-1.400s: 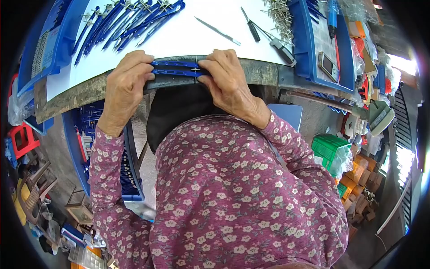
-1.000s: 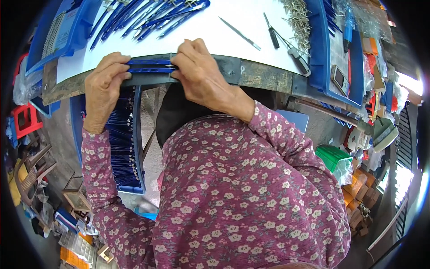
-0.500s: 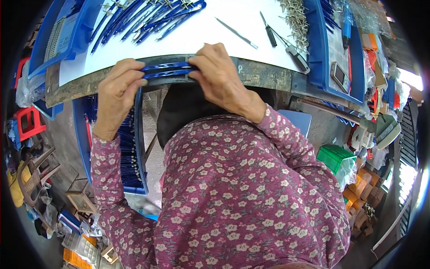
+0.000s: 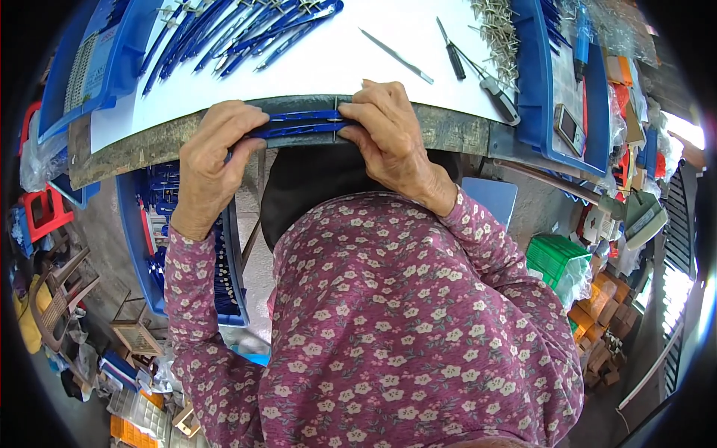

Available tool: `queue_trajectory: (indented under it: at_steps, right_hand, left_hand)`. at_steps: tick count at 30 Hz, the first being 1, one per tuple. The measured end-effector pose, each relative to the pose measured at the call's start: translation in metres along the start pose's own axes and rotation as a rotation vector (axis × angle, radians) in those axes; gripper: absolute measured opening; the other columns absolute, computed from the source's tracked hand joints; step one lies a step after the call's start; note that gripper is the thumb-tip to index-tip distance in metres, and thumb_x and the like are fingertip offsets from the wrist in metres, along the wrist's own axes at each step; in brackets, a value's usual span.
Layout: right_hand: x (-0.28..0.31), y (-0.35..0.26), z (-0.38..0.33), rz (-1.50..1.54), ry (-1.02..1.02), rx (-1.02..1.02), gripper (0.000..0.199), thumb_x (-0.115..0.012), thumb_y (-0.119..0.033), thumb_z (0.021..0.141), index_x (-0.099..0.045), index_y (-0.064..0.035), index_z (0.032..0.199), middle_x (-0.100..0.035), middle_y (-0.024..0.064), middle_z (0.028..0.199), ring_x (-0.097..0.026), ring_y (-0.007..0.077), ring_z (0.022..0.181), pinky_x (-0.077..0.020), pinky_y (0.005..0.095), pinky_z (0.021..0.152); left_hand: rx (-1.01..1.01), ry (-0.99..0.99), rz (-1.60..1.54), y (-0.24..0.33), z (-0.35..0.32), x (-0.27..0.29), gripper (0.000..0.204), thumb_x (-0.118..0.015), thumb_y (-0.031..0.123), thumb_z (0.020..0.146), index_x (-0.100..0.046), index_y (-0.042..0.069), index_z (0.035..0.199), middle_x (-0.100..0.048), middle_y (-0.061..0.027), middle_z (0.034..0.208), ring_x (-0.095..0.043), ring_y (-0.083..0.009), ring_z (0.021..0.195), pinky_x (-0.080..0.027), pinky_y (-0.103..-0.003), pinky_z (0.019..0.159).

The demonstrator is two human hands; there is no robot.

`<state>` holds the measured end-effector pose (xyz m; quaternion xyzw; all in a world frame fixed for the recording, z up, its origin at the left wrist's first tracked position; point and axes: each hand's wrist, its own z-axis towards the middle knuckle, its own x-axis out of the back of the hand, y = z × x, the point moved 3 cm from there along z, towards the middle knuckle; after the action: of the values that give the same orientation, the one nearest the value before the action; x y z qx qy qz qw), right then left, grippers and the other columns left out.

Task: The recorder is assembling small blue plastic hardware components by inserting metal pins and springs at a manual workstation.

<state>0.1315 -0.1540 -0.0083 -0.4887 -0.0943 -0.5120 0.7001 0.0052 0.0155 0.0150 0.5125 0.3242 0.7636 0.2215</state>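
Observation:
Two long, narrow blue strips lie side by side between my hands, just over the table's near edge. My left hand pinches their left ends with thumb and fingers. At the other end my right hand is closed on the strips, next to a thin metal pin that crosses them. The fingertips cover both ends. Beyond my hands, a row of similar blue strips with metal cross-shaped pieces at their far ends lies on the white sheet.
Right on the table are a slim metal tool, a black-handled pointed tool, a grey-handled screwdriver and piled metal crosses. Blue trays flank the sheet. Below left hangs a blue bin of strips.
Both hands have moved a little right and the strips with them. The strips now sit closer together, and the metal pin stands out more clearly.

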Motion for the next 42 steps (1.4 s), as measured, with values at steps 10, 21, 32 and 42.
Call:
queue_trajectory:
  at_steps: [10,21,32,42]
  right_hand:
    - [0.0,0.001,0.001,0.037,0.001,-0.042,0.031,-0.069,0.001,0.065,-0.059,-0.0013,0.094,-0.054,0.0082,0.086,-0.049,0.0257,0.084,-0.0434,0.0408,0.09]
    - [0.001,0.006,0.011,0.11,-0.033,-0.085,0.035,-0.068,0.002,0.066,-0.058,-0.0024,0.099,-0.055,0.0088,0.093,-0.05,0.025,0.09,-0.0409,0.0334,0.077]
    - [0.002,0.004,0.003,0.065,0.024,-0.06,0.03,-0.066,0.004,0.068,-0.059,-0.0026,0.097,-0.056,0.0077,0.091,-0.05,0.0242,0.089,-0.0414,0.0325,0.075]
    - [0.035,0.003,0.008,0.4,0.15,-0.358,0.016,-0.053,0.0,0.081,-0.059,0.0016,0.096,-0.057,0.0081,0.081,-0.055,0.0165,0.073,-0.0449,0.0282,0.065]
  left_hand:
    - [-0.114,0.081,0.069,0.006,-0.003,-0.001,0.03,-0.065,-0.01,0.064,-0.062,0.001,0.091,-0.059,-0.0105,0.09,-0.058,-0.0255,0.088,-0.047,-0.033,0.075]
    - [0.457,0.026,-0.195,0.034,-0.021,-0.014,0.048,-0.06,-0.009,0.069,-0.055,0.004,0.114,-0.048,-0.0007,0.08,-0.046,-0.0084,0.07,-0.039,-0.02,0.063]
    - [0.819,0.108,-0.995,0.049,-0.055,-0.063,0.038,-0.059,0.003,0.08,-0.047,-0.003,0.116,-0.06,-0.0051,0.089,-0.05,-0.0059,0.072,-0.04,-0.017,0.065]
    - [0.701,-0.01,-1.256,0.067,-0.017,-0.091,0.026,-0.06,0.006,0.081,-0.049,-0.001,0.103,-0.062,-0.0099,0.089,-0.058,-0.0115,0.075,-0.046,-0.022,0.071]
